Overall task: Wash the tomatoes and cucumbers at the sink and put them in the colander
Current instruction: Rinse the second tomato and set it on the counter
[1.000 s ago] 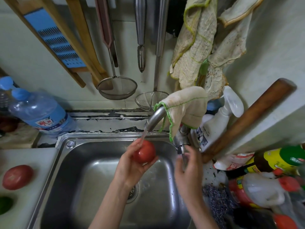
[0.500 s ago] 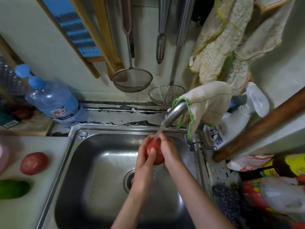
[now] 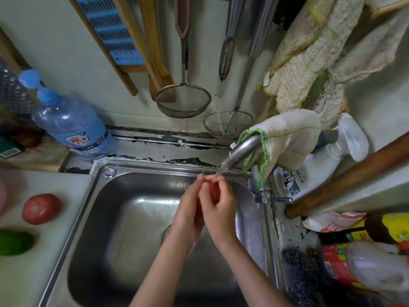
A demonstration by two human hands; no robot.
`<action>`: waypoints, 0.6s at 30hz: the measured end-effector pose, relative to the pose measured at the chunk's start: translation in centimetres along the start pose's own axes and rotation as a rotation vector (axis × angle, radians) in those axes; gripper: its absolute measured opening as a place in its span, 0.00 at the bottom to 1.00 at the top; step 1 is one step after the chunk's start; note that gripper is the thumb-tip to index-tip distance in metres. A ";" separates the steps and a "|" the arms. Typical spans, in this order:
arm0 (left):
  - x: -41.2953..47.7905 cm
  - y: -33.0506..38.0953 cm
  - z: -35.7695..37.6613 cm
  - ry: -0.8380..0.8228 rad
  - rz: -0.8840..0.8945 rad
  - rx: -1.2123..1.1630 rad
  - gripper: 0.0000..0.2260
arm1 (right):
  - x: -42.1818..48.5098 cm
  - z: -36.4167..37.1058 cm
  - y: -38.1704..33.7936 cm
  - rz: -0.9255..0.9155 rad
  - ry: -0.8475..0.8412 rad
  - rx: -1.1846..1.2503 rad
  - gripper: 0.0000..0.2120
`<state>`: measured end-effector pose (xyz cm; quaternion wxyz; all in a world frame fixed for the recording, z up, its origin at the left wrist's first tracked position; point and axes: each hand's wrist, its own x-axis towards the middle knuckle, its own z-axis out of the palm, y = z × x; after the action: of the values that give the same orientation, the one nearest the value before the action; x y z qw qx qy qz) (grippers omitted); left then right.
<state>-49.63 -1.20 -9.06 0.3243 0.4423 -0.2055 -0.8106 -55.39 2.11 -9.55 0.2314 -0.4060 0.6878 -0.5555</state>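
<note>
Over the steel sink (image 3: 115, 207), my left hand (image 3: 188, 209) and my right hand (image 3: 219, 204) cup a red tomato (image 3: 213, 191) between them, fingers curled round it so only a sliver of red shows. Water runs from the tap (image 3: 241, 151) onto the tomato and my fingertips. A second tomato (image 3: 41, 208) lies on the white counter left of the sink. A green cucumber (image 3: 14, 243) lies just in front of it, cut off by the left edge. No colander is in view.
A blue water bottle (image 3: 70, 127) stands behind the sink's left corner. Two strainers (image 3: 183, 100) hang on the wall above it. A cloth (image 3: 285, 138) drapes the tap. Right of the sink are a spray bottle (image 3: 321, 160), a wooden rolling pin (image 3: 345, 178) and sauce bottles (image 3: 365, 260).
My right hand left the tap handle and joined the left on the tomato; both now wrap it more fully under the running water. The view shifted left and nearer.
</note>
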 end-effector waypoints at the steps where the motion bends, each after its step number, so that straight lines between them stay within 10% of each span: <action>1: -0.1 -0.3 0.1 -0.032 0.041 0.053 0.13 | 0.6 0.0 -0.3 0.068 0.003 0.068 0.04; 11: -1.0 -1.6 0.0 -0.078 0.317 0.223 0.16 | 4.1 -0.7 -1.0 0.712 -0.004 0.413 0.12; 18: -0.7 -1.8 -0.1 0.083 0.385 0.303 0.19 | 1.5 -1.3 -1.2 0.175 -0.202 0.093 0.02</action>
<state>-49.87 0.52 -9.81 0.4111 0.4715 -0.3916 -0.6748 -56.90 1.55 -7.81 0.3654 -0.3872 0.6672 -0.5210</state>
